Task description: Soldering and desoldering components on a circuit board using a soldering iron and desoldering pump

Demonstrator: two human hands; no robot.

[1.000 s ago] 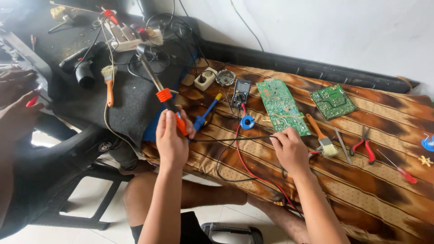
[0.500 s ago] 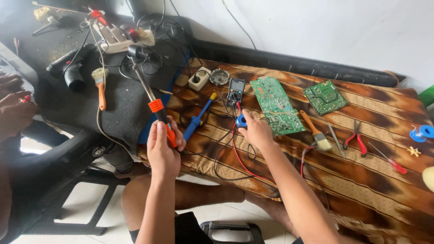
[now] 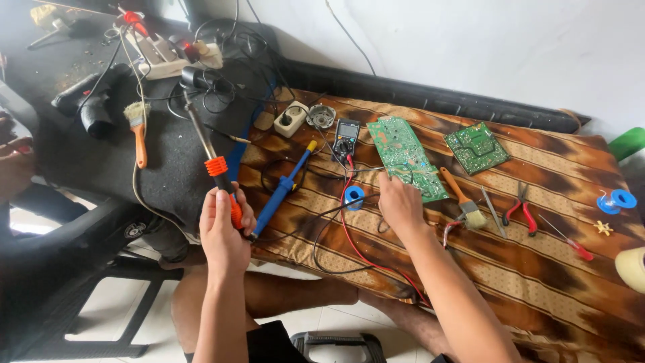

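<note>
The left hand [image 3: 225, 232] is closed around the orange handle of a soldering iron [image 3: 213, 165], which is held up off the surface. The iron's long axis runs from the fist up and away to the left, with the dark metal shaft pointing toward the tangle of black cables [image 3: 222, 81] and the white power strip [image 3: 164, 57] at the far left. An orange collar is seen just above the fist.

The right hand [image 3: 398, 205] is laid on the near edge of the large green circuit board [image 3: 403, 156]; the fingers are curled against the board's lower corner, but whether the edge is actually pinched cannot be told. The board lies flat on the brown striped cloth [image 3: 537, 269], its long axis running from the far left to the near right. It lies to the right of the iron's handle, well apart from it, and the iron's tip is pointed away from it. The right hand is therefore the nearer one to the board, while the left hand alone carries the iron.

Between the two hands a blue desoldering pump [image 3: 285, 185] is lying on the cloth, with a blue solder spool [image 3: 354, 197] just left of the right hand and a red lead [image 3: 349, 235] curving beneath it. A dark multimeter [image 3: 347, 134] is placed just left of the board's far end. A smaller green board [image 3: 477, 146], a brush [image 3: 463, 202] and red-handled pliers [image 3: 521, 208] are set farther right.
</note>
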